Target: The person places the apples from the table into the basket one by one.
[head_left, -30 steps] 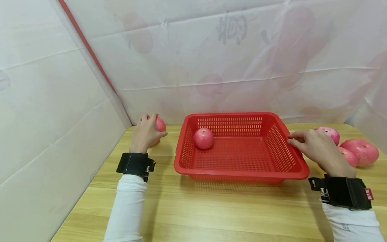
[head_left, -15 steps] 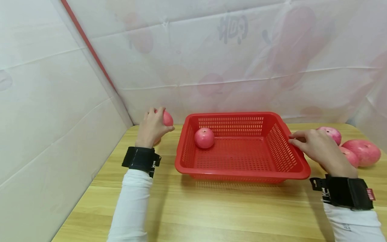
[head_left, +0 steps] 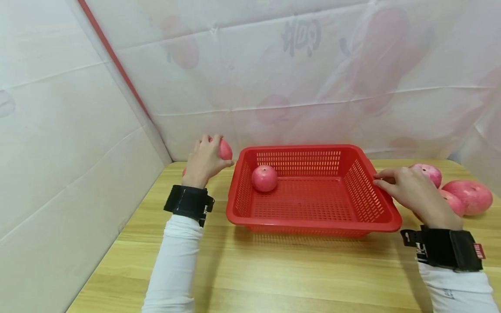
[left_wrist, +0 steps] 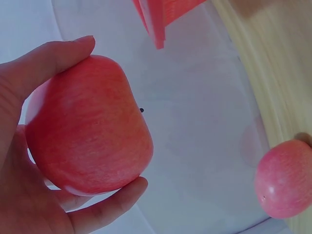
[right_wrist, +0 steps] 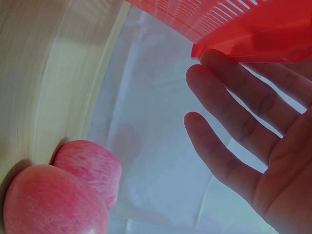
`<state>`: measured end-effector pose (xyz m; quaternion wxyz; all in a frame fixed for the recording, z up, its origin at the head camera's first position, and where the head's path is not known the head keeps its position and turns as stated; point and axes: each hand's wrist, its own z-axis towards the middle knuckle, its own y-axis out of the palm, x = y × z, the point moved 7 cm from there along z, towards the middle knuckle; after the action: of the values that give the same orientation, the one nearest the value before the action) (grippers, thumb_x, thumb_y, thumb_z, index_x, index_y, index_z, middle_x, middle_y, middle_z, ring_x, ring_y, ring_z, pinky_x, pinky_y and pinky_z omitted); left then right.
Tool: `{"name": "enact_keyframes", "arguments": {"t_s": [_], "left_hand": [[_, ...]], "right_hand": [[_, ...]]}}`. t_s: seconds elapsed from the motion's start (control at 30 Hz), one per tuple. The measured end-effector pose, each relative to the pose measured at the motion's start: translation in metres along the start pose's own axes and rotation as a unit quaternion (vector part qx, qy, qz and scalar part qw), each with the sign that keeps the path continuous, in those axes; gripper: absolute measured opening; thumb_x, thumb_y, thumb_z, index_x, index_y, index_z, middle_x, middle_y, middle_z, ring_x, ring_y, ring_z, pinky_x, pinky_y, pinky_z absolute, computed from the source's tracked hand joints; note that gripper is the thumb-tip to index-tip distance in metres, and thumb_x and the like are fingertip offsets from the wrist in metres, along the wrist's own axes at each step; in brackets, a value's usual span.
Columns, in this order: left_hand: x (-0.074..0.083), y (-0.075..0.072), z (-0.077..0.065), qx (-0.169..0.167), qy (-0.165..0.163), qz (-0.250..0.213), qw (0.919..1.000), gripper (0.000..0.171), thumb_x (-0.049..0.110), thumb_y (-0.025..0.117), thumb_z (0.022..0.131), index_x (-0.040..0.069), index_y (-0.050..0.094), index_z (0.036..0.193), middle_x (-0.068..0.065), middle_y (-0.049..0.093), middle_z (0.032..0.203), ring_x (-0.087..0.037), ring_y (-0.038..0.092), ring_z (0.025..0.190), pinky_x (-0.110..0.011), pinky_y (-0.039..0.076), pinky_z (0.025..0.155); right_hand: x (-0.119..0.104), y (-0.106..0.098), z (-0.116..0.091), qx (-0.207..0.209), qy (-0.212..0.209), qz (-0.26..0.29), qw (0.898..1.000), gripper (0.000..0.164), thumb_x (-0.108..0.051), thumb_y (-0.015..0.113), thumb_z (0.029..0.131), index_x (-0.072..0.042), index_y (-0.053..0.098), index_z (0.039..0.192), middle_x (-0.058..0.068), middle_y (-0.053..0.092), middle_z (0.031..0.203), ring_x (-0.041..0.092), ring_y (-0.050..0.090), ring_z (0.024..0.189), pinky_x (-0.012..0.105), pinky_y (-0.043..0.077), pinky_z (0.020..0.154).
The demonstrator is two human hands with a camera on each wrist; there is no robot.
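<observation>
1. Farthest left, a spare apple (left_wrist: 285, 179) sits on the wooden table (head_left: 282, 278); in the head view only a sliver shows beside the left wrist.

2. The left hand (head_left: 204, 161) grips the held apple (left_wrist: 90, 124), thumb along one side and curled fingers round the other, spread only as wide as the fruit.

3. Over the last second that hand has moved rightward and farther from the body, bringing the held apple up near the far left corner of the red basket (head_left: 309, 225). It looks clear of the table but is outside the rim, so the carry seems well along, with the placing not yet done.

4. Inside the basket, one resting apple (head_left: 264, 178) lies toward the left wall, unmoved; plenty of bare floor shows to its right.

5. The right hand (head_left: 415, 193) has stayed at the right rim, thumb and forefinger pinching it, other fingers nearly straight. How firmly it holds cannot be told, but it probably steadies the basket.

6. Farthest right, three pink-red fruits (head_left: 469, 197) cluster on the table, partly behind that hand, unchanged.
</observation>
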<state>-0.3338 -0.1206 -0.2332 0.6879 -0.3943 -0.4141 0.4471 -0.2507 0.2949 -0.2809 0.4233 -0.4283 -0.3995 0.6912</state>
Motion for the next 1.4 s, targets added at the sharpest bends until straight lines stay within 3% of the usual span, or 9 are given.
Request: {"name": "enact_keyframes", "arguments": {"t_s": [0.23, 0.47, 1.4], "left_hand": [[0.011, -0.004, 0.004, 0.001, 0.012, 0.004, 0.9999, 0.073, 0.037, 0.073, 0.068, 0.011, 0.042, 0.129, -0.019, 0.043, 0.120, -0.033, 0.041, 0.103, -0.051, 0.051, 0.074], [0.025, -0.005, 0.007, -0.007, 0.022, 0.013, 0.9996, 0.075, 0.039, 0.072, 0.069, 0.012, 0.040, 0.131, -0.017, 0.042, 0.122, -0.032, 0.040, 0.105, -0.051, 0.050, 0.076], [0.069, 0.008, 0.018, -0.037, 0.063, 0.020, 0.9971, 0.076, 0.039, 0.072, 0.071, 0.015, 0.037, 0.134, -0.015, 0.040, 0.126, -0.029, 0.038, 0.108, -0.045, 0.050, 0.080]], "right_hand": [[-0.001, 0.000, 0.000, -0.004, 0.003, 0.004, 1.000, 0.030, -0.019, 0.066, 0.080, 0.004, 0.065, 0.100, 0.018, 0.067, 0.079, 0.025, 0.059, 0.068, 0.047, 0.048, 0.060], [-0.002, -0.001, 0.000, 0.000, -0.004, -0.004, 1.000, 0.027, -0.018, 0.066, 0.080, 0.003, 0.066, 0.098, 0.016, 0.067, 0.077, 0.022, 0.059, 0.066, 0.044, 0.047, 0.059], [-0.001, 0.000, 0.000, -0.006, 0.006, 0.003, 1.000, 0.028, -0.017, 0.066, 0.081, 0.004, 0.065, 0.100, 0.018, 0.067, 0.079, 0.024, 0.059, 0.068, 0.048, 0.048, 0.061]]}}
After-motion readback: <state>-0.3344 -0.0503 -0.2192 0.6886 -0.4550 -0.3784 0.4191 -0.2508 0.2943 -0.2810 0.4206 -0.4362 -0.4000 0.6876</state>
